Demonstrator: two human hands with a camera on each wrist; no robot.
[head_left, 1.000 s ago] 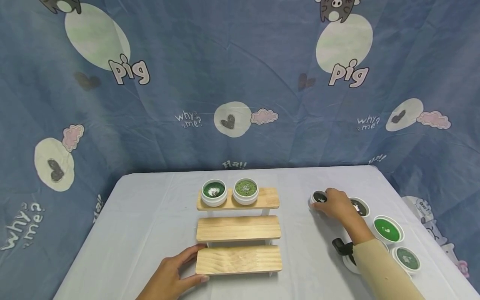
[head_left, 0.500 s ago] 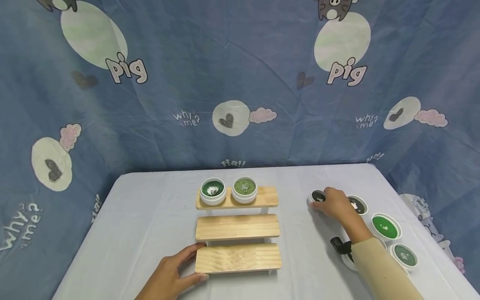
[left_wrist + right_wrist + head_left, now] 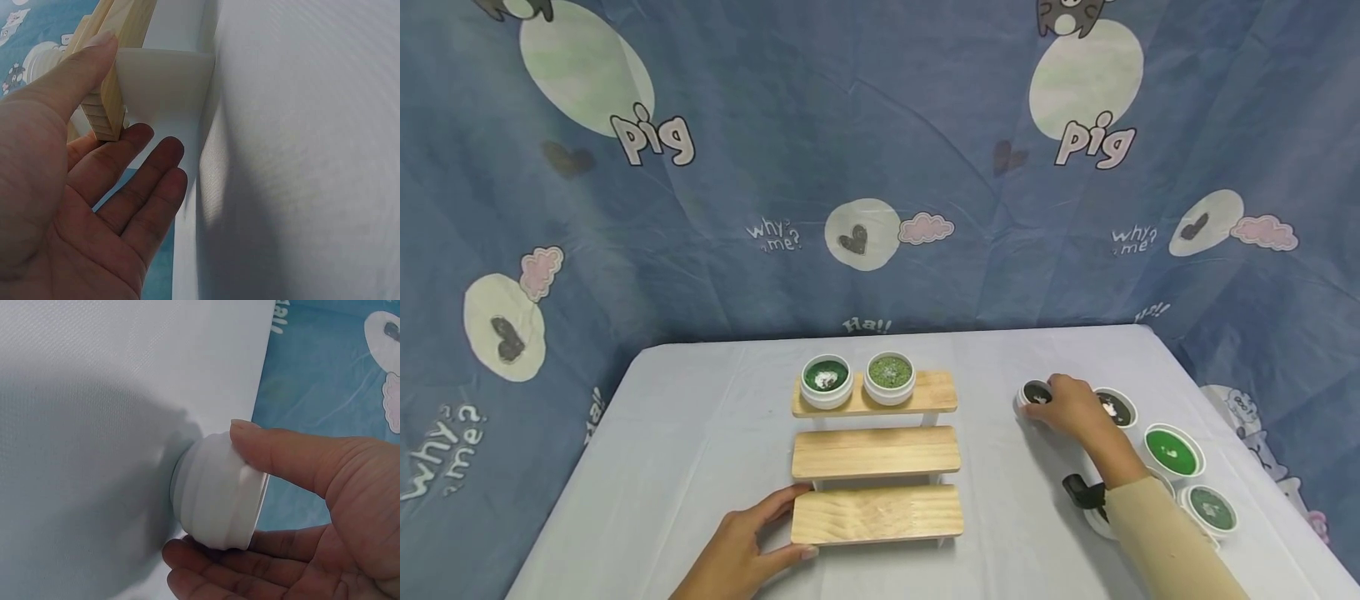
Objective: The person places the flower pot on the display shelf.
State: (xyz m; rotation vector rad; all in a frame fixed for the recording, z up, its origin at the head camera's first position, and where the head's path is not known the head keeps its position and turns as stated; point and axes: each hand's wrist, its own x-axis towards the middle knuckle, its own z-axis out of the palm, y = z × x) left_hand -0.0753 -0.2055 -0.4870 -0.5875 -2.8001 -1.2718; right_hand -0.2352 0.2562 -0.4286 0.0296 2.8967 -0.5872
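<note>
A three-step wooden stand (image 3: 876,454) with white supports stands mid-table. My left hand (image 3: 737,546) pinches the left end of its lowest board (image 3: 109,103), thumb on the front edge and index finger behind; the other fingers reach out loosely below. On the top step sit two white cups, one with dark green contents and a white patch (image 3: 826,382), the other with speckled lighter green (image 3: 890,377). At the right, my right hand (image 3: 1071,410) grips a small ribbed white cup (image 3: 215,490) with dark contents, thumb and fingers on opposite sides. Its base is at the white tablecloth.
Around my right forearm stand several more white cups: one dark with white flecks (image 3: 1116,408), one bright green (image 3: 1172,452), one grey-green (image 3: 1212,509). A black handle-like piece (image 3: 1081,492) juts out beside the sleeve, which partly covers some cups. A blue printed cloth (image 3: 880,167) hangs behind the table.
The view has shifted very slightly. Both hands keep their places, the left at the lowest board and the right around the small cup.
</note>
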